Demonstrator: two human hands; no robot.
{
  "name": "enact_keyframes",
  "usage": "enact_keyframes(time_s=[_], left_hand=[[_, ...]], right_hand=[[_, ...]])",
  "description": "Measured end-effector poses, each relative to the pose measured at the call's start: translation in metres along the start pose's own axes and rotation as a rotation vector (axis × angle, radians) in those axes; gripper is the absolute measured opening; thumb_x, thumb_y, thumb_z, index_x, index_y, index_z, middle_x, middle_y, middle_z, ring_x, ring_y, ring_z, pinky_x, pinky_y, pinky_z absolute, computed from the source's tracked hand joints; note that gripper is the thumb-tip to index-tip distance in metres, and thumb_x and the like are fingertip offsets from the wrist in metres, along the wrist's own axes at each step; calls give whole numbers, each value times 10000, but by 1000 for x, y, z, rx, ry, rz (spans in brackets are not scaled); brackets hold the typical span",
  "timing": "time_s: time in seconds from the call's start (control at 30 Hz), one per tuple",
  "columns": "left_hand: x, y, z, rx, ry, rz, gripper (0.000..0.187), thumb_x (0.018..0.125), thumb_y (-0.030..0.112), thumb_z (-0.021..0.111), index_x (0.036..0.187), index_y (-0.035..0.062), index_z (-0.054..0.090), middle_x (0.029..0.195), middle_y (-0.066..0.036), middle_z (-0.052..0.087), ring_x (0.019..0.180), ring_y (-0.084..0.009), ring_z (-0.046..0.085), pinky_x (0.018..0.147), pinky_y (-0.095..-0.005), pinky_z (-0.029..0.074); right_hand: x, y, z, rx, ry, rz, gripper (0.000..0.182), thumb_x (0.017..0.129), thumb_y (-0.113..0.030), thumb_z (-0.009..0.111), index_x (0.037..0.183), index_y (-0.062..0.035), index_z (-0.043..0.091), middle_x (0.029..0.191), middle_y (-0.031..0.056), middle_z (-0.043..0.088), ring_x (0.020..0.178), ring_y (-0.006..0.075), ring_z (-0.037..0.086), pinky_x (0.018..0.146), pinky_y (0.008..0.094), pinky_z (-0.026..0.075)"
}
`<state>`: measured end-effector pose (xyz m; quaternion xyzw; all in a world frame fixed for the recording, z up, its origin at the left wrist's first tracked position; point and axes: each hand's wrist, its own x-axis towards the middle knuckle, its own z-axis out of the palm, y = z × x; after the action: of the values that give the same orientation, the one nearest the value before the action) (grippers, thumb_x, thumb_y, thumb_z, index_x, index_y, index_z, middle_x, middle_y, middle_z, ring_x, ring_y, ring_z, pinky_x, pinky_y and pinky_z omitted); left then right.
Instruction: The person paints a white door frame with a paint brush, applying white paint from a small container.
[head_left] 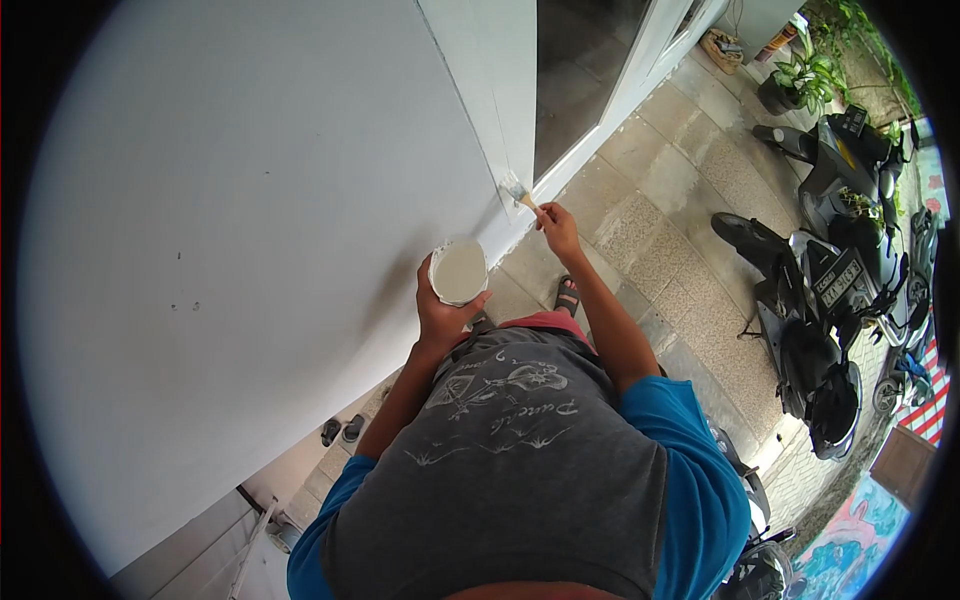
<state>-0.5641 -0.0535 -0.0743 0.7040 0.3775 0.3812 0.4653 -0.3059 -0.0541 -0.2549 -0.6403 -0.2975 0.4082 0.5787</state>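
My left hand (441, 317) is wrapped round a tub of white paint (460, 271), held upright near my waist beside the wall. Pale paint coats the tub's rim. With its fingers closed on the wooden handle, my right hand (559, 228) grips a paintbrush (519, 192). The brush's bristles look white with paint and meet the lower part of the white door frame (490, 120), at its edge near the glass. Part of the tub's side is hidden by my left fingers.
A large white wall (240, 200) fills the left side. Dark glass (585, 80) is set beside the frame. Stone paving (680, 220) runs to the right, where several parked motorcycles (800, 340) stand. A potted plant (800, 80) is farther off; sandals (342, 430) lie by the wall.
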Motion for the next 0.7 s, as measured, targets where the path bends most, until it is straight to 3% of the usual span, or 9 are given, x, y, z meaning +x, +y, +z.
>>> enact_keyframes(time_s=[0.07, 0.2, 0.27, 0.4, 0.5, 0.57, 0.6, 0.67, 0.7], left_hand=[[-1, -4, -2, 22, 7, -14, 915, 630, 50, 888, 1372, 2, 356, 1219, -140, 572, 1110, -232, 598, 939, -365, 496], [-2, -6, -2, 58, 19, 9, 916, 628, 47, 888, 1372, 1, 355, 1218, -141, 573, 1111, -233, 598, 940, -362, 495], [-1, -4, -2, 48, 9, -11, 920, 631, 49, 888, 1375, 2, 350, 1218, -143, 572, 1114, -232, 596, 941, -358, 494], [1, -3, 0, 15, 15, -13, 913, 635, 53, 887, 1375, 6, 354, 1223, -145, 571, 1117, -232, 595, 943, -357, 492], [4, -4, 1, 54, 6, -17, 914, 638, 57, 888, 1377, 10, 353, 1227, -145, 572, 1120, -231, 593, 948, -359, 490], [5, -6, 2, 23, 5, -20, 916, 640, 64, 890, 1379, 12, 352, 1235, -143, 568, 1126, -230, 589, 952, -360, 488], [5, -4, 2, 20, 4, -21, 916, 640, 64, 890, 1379, 12, 352, 1235, -143, 568, 1126, -230, 589, 952, -360, 488], [7, 2, 3, 27, -2, -38, 917, 640, 66, 892, 1380, 14, 353, 1241, -140, 564, 1132, -228, 585, 951, -360, 487], [8, 1, 4, 25, -2, -37, 917, 640, 66, 892, 1380, 14, 353, 1241, -140, 564, 1132, -228, 585, 951, -360, 487]], right_hand=[[-3, 23, -1, -190, 90, 64, 191, 923, -177, 623, 932, 10, 661, 673, 61, 652, 598, 122, 587, 564, 281, 448], [-5, 20, 5, -286, 148, 133, 179, 916, -168, 617, 891, 5, 656, 653, 41, 635, 571, 113, 546, 538, 291, 407], [1, 12, 10, -321, 190, 150, 203, 896, -178, 630, 893, 20, 674, 666, 106, 672, 594, 184, 636, 576, 334, 475], [-13, -84, 9, -324, 172, 174, 201, 897, -169, 621, 886, 25, 671, 662, 103, 665, 586, 175, 621, 571, 329, 466], [-31, -165, 2, -230, 96, 86, 198, 907, -162, 614, 878, 30, 657, 641, 65, 640, 556, 133, 563, 560, 290, 439], [-42, -209, -3, 7, 34, 20, 170, 940, -144, 599, 925, 21, 634, 671, 19, 604, 581, 86, 504, 560, 244, 402], [-44, -221, -3, 5, 35, 21, 170, 940, -144, 599, 925, 21, 634, 671, 19, 604, 581, 86, 504, 560, 244, 402], [-45, -235, -2, 356, -5, -173, 141, 972, -128, 580, 992, 8, 610, 731, -2, 581, 638, 65, 485, 587, 213, 385], [-44, -235, -3, 304, -42, -212, 133, 987, -122, 566, 1026, 2, 594, 760, 2, 571, 682, 69, 499, 612, 210, 388]])
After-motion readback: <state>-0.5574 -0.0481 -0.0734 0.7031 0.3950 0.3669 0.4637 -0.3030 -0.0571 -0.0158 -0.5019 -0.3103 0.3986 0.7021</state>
